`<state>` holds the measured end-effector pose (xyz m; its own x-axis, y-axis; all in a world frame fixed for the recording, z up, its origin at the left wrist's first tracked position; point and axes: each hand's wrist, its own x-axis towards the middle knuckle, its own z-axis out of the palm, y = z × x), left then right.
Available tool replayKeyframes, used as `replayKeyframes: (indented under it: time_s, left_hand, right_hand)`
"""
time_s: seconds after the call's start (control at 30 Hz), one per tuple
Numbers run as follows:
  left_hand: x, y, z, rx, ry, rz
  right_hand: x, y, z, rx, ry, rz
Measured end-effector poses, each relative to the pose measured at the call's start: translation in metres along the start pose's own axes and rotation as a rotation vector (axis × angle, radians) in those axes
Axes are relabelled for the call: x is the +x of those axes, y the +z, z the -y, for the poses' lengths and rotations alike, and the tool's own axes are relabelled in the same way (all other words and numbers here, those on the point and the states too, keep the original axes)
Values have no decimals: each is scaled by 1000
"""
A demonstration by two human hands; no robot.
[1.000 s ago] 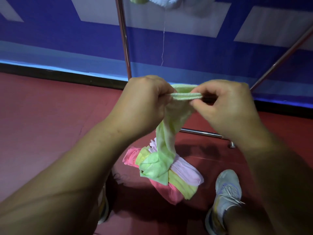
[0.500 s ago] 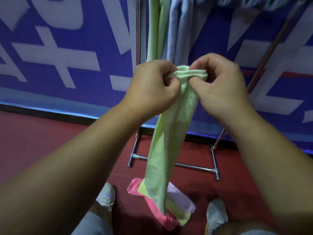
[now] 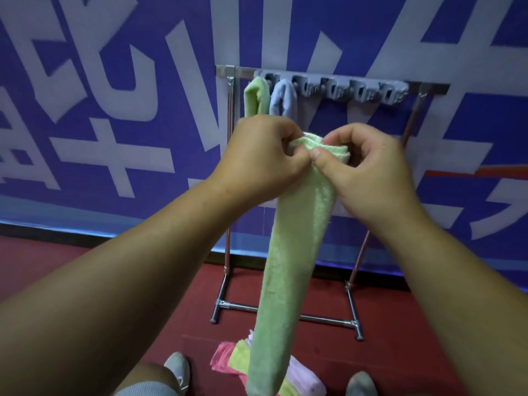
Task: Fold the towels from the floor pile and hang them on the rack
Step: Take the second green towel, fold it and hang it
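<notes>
Head view
Left hand (image 3: 263, 155): centre of frame; fingers curled, pinching the top fold of the green towel (image 3: 288, 252).
Right hand (image 3: 368, 172): just right of centre; thumb and fingers (image 3: 320, 158) curled, gripping the same top fold.
Green towel: folded into a narrow strip, hanging straight down from both hands to the lower centre of the frame.
Floor pile (image 3: 303, 378): lower centre, on the red floor; pink, yellow-green and lilac towels, partly hidden behind the hanging strip.
Rack (image 3: 228, 181): metal, upper centre, against the blue banner wall; grey clips (image 3: 337, 88) along its top bar.
Hung towels: one green (image 3: 254, 98), one pale blue (image 3: 283, 101), side by side at the bar's left end.
Shoes: one (image 3: 178, 370) lower left of the pile, one (image 3: 361, 382) lower right.
</notes>
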<state>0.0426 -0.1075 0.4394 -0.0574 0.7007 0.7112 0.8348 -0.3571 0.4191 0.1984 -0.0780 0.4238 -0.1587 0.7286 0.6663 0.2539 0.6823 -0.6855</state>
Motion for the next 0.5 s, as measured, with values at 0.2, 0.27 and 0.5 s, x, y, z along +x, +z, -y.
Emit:
replayKeyframes:
  time_s: [0.2, 0.27, 0.5]
  left_hand:
    - [9, -15, -15, -246, -143, 37]
    - [13, -22, -18, -293, -167, 61]
    - [26, -46, -9, -128, -15, 292]
  right_hand:
    - [8, -9, 13, -158, -127, 1]
    - [11, -12, 12, -236, -143, 53]
    - [30, -27, 13, -150, -45, 87]
